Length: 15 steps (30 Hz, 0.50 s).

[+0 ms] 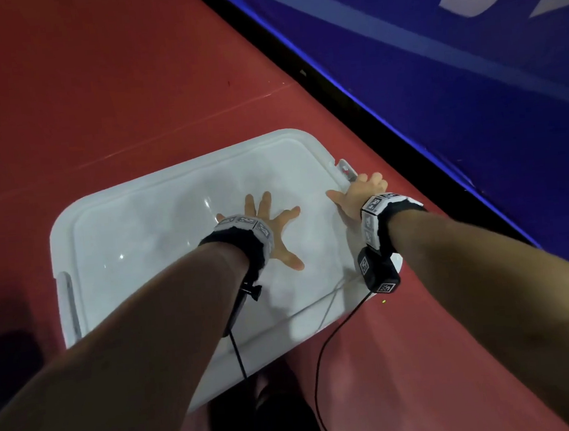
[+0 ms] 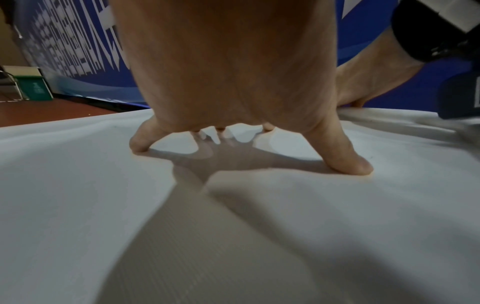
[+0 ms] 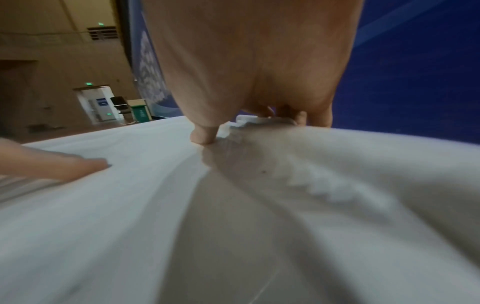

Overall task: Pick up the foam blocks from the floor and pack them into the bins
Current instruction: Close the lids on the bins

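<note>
Left hand (image 1: 270, 230) splayed flat, pressing mid-lid (image 1: 146, 227); right hand (image 1: 360, 191) curled on the latch (image 1: 347, 168) at bin's right end. Left wrist: fingertips (image 2: 355, 166) on lid. Right wrist: thumb (image 3: 202, 137) on rim, fingers over edge. Blocks hidden.

Left hand (image 1: 270, 230) presses bin lid (image 1: 160, 222); right hand (image 1: 360, 191) grips its edge.

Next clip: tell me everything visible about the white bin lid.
The white bin lid is a rounded rectangle of glossy, slightly see-through plastic with a raised border groove, lying flat on its bin on the red floor. Grey latches sit at its left and right ends. The left hand presses spread fingers on its centre; the right hand curls over the right edge by the latch, thumb on top.
</note>
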{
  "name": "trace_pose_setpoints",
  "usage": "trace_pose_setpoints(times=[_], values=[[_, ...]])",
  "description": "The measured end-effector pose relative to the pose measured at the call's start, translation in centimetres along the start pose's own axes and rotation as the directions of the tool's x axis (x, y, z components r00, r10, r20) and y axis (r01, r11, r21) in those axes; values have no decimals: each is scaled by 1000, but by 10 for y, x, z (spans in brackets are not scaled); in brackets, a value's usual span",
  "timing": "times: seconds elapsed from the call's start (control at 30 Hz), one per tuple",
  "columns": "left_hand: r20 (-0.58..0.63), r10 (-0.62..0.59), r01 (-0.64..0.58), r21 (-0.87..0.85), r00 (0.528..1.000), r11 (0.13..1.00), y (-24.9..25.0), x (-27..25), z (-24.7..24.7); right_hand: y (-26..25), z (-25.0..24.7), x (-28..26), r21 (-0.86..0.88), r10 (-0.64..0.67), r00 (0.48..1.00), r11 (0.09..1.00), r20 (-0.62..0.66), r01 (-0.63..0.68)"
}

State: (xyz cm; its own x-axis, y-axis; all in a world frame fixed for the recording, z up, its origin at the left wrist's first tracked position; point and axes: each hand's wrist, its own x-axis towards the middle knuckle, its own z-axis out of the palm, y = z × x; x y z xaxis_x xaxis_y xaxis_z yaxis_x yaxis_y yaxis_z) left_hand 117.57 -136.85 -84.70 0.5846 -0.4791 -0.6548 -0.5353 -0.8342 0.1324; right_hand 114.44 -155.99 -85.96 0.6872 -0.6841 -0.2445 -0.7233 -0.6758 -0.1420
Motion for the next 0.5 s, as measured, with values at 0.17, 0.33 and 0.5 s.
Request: trace_pose_setpoints(times=[0.17, 0.33, 0.5], values=[[-6, -5, 5, 13, 1000, 1000, -2, 6, 3, -9, 4, -2, 143, 40, 996, 988, 76, -51], [-10, -1, 1, 16, 1000, 1000, -5, 10, 6, 3, 0, -4, 91, -42, 993, 995, 108, 33], [-8, 6, -6, 19, 1000, 1000, -4, 10, 6, 8, -1, -2, 60, -95, 990, 994, 101, 89]])
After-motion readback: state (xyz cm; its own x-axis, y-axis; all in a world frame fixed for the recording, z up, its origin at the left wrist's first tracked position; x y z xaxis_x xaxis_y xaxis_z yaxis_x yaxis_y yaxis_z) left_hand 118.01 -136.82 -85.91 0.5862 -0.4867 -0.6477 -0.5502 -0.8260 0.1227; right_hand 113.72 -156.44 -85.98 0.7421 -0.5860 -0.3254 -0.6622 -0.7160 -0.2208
